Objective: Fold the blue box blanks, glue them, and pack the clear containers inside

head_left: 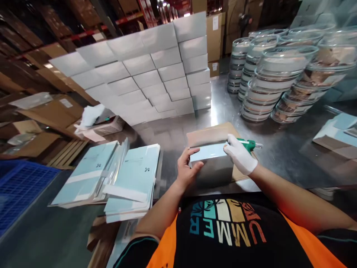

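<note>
On the bench (173,132), we seem to be steadying the box (213,163), underside hidden; the next move calls for even pressure. Our left hand (186,168) has its grip curled round one end, our gloved right hand (241,158) closes on the other. Whether it also holds the half-covered green tool (248,144), we cannot tell.

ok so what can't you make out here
All in the head view:
Pale-blue-topped, grey-fronted cardboard box: underside hidden by its own front.
Green tool: partly covered by the white-gloved right hand, so whether the hand grips it is unclear.
Blue plastic crate: cut off by the left edge.
Stacked transparent round dishes: some cut off by the right edge.
White labels on brown cardboard cartons: print too small to read.
</note>
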Demonstrator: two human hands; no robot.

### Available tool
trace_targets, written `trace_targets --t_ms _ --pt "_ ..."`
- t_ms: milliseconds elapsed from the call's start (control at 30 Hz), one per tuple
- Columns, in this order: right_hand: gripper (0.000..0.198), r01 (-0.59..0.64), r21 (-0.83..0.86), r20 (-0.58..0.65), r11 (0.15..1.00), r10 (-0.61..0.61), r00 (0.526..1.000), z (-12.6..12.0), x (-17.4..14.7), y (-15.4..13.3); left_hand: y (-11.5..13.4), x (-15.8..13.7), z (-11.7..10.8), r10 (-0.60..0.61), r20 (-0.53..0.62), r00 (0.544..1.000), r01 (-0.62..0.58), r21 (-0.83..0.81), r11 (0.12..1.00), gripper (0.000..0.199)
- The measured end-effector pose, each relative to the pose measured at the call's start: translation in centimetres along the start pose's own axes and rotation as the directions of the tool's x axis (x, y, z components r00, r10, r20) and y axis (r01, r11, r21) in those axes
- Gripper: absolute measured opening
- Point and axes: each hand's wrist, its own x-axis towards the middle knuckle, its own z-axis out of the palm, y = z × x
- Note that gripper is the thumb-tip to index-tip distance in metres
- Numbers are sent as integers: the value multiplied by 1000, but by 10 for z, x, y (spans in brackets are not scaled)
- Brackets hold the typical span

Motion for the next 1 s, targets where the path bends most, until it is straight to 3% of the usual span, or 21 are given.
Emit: trace_targets --t_ms 133,200,267,367,467,633,733,800,833,900,967,1000 --pt "42 62 -3 77 998 -61 995 -13 -2 13 -9 1 2 137 -58 989 -138 -23 990 57" --pt "56 172 -10 127 985 -169 977 -18 -5 21 -10 4 6 199 -145 969 -217 -126 968 52" --pt "51 308 -17 175 951 -300 938 -21 -10 25 -10 9 7 262 -186 947 -302 -236 924 54" --pt "28 446 -15 265 895 -427 865 -21 -21 23 -9 15 0 395 -38 918 -394 -220 892 43" --pt "31 515 -60 351 855 -465 813 -21 -26 13 -8 20 -11 476 122 871 -454 -168 875 29" --pt "36 545 -93 368 833 -480 796 -20 -23 3 -8 22 -17 462 120 879 -433 -205 878 23" --pt "40 548 -92 334 831 -493 803 -15 -23 4 -13 14 -14 320 119 940 -294 -194 936 40" --pt "48 533 -122 283 837 -486 827 -13 -26 8 -18 1 -12 77 163 984 -45 -193 980 81" --pt "55 511 -160 241 845 -468 850 -14 -28 11 -21 -7 -10 -73 219 973 114 -180 977 105" --pt "69 434 -264 147 861 -409 901 -20 -29 22 -28 -24 -9 -342 367 865 404 -106 909 139" --pt "79 375 -345 88 861 -368 926 -34 -23 35 -35 -35 -10 -485 421 766 556 -55 830 142" --pt "82 374 -386 69 843 -378 923 -44 -18 40 -37 -36 -14 -515 412 752 590 -71 804 137"
